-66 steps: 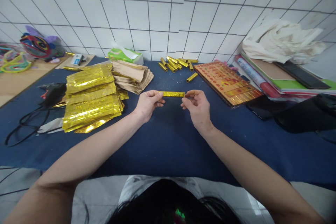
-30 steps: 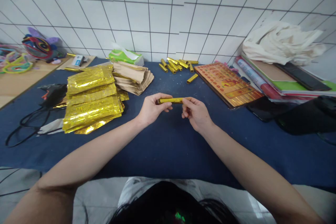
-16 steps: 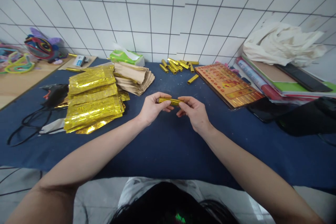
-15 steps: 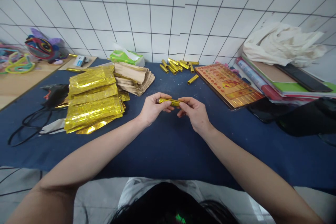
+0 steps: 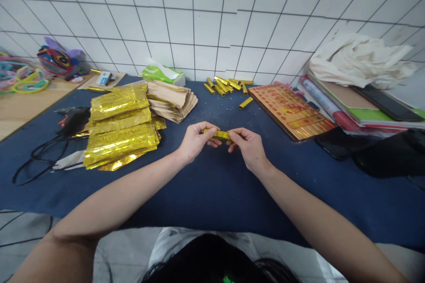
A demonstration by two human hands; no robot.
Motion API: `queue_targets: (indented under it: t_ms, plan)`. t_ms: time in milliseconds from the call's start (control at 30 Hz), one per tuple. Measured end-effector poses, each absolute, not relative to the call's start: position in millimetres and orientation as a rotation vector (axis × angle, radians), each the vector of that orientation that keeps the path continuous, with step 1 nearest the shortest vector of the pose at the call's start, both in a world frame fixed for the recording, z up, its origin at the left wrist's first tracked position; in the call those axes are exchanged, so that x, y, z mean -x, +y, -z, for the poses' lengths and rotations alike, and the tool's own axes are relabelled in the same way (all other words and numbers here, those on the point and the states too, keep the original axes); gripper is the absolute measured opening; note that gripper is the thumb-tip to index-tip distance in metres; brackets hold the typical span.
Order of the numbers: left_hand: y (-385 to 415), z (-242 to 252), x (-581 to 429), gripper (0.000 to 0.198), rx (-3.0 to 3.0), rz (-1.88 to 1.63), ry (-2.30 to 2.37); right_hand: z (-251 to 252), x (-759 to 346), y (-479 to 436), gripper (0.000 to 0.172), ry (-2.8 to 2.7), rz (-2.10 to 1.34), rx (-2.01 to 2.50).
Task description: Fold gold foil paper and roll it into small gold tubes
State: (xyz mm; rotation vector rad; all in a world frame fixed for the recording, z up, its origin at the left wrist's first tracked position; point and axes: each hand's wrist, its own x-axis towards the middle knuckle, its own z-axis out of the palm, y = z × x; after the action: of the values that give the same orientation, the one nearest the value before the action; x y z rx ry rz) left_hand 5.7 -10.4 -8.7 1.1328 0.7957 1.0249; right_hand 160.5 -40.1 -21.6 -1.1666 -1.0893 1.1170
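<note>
A short folded strip of gold foil paper is pinched at its two ends, held level above the blue cloth. My left hand is closed on its left end, thumb on top. On the right end, my right hand grips it between thumb and fingers. Beyond the hands lie several small gold paper tubes, with one tube apart from the pile. To the left is a fanned stack of gold foil sheets, beside a stack of brown paper.
A black glue gun with a cable lies at the left. A green tissue pack stands by the tiled wall. At the right are an orange printed packet, a dark phone-like object, and folders under a white cloth bag.
The view has shifted slightly, so everything sits a little lower and to the right. Both hands keep hold of the gold strip, which now looks flatter, its near face more closed.
</note>
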Motion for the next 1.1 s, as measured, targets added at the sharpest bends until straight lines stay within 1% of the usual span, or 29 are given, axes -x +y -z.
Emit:
queue_targets:
  t_ms: [267,400,533,700,767,900,1000,1100]
  plan:
    - [-11,11,-6,0.027,-1.104,-1.015,0.811,22,-159,-42,0.025,-1.117,-1.227,1.211]
    - [-8,18,-7,0.033,-1.026,-1.036,0.827,22,-163,-38,0.022,-1.144,-1.104,1.265]
    - [-5,26,-10,0.035,-1.051,-1.048,0.903,23,-172,-32,0.021,-1.005,-1.016,1.256]
    - [-6,29,-14,0.029,-1.201,-0.999,0.934,22,-183,-18,0.026,-0.807,-1.134,1.27]
    - [-7,29,-15,0.025,-1.238,-0.984,0.948,21,-187,-7,0.023,-0.768,-1.166,1.312]
    - [-8,29,-16,0.019,-1.269,-0.964,0.967,17,-191,32,0.012,-0.748,-1.136,1.383]
    - [-7,30,-18,0.017,-1.271,-0.951,0.962,11,-193,70,0.014,-0.732,-1.11,1.446]
    - [-6,30,-18,0.017,-1.276,-0.939,0.96,6,-194,102,0.01,-0.752,-1.074,1.467]
